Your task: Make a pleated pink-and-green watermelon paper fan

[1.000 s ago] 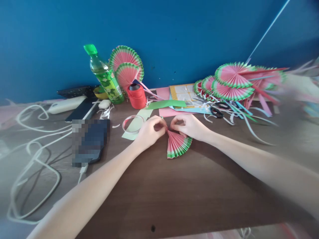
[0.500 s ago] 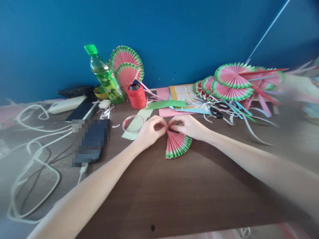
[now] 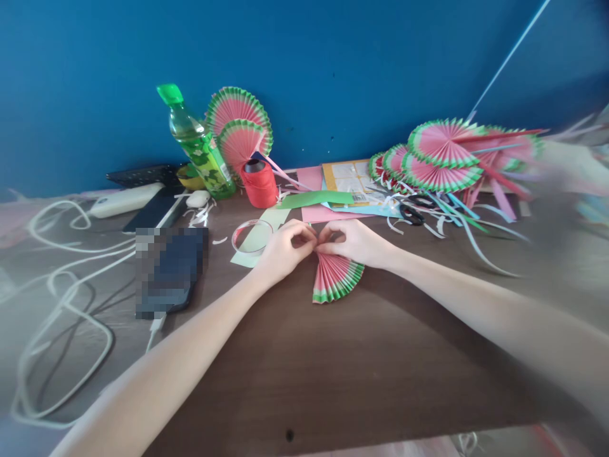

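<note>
A pleated pink paper fan [image 3: 335,280] with a green and white rim lies on the brown table [image 3: 361,368], spread toward me. My left hand [image 3: 284,249] and my right hand [image 3: 358,241] meet at its narrow top end, both with fingers pinched together on the folds there. A clear tape ring [image 3: 247,236] on a pale green sheet lies just left of my left hand.
A red spool [image 3: 258,183], a green bottle [image 3: 198,145] and two finished fans [image 3: 239,125] stand at the blue wall. More fans [image 3: 442,157], paper strips and black scissors [image 3: 412,214] lie at the right. A phone [image 3: 167,270] and white cables [image 3: 61,304] are at the left.
My right hand has slid left until its fingertips meet those of my left hand at the fan's top. The fan has shifted slightly left.
</note>
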{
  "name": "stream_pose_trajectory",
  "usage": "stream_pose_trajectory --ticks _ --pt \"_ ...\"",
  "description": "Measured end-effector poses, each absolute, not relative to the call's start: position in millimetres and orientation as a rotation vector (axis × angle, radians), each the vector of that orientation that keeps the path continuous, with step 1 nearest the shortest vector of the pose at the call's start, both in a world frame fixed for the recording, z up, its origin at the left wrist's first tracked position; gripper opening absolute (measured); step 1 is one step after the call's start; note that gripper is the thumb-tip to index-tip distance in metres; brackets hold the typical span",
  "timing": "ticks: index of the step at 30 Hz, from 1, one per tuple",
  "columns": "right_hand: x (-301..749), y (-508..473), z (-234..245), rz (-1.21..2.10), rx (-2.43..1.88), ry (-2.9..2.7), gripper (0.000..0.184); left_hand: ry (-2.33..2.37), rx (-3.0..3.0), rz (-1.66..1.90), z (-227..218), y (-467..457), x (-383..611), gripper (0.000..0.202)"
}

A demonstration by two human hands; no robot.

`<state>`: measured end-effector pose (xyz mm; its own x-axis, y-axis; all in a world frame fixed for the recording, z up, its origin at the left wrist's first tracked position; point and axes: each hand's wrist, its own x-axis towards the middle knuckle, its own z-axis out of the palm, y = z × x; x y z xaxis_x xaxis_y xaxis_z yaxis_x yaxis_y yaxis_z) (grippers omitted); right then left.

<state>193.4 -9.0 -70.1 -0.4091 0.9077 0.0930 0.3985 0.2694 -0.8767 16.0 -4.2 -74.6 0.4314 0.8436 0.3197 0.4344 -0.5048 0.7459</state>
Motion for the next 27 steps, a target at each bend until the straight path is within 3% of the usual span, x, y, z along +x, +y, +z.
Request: stream_pose_trajectory --ticks 6,27 --pt "188.1 -9.3 -70.1 0.951 -1.281 -1.976 0.012 1.094 2.101 0.938 -75.3 -3.3 16.1 0.003" --pt "192.6 -13.2 -66.8 1.163 -1.287 -1.836 0.009 1.096 2.203 0.866 -71.7 -5.2 17.4 0.006"
